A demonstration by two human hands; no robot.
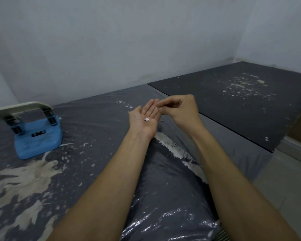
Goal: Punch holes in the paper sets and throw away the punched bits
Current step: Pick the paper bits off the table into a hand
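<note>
Plastic-covered dark table [87,171], smeared with pale residue, fills the near view and carries everything else. At its far left the blue hole punch [37,132] sits idle with its grey lever up; no paper sets are in view. Toward the middle, the left hand [145,119] lies palm up with fingers straight, serving as a tray for the punched bits [147,119] resting on it. Just beside it, the right hand [178,108] curls its fingertips together at the left fingers, seemingly pinching another bit, though blur hides it. One stray bit [162,121] lies on the table between the hands.
</note>
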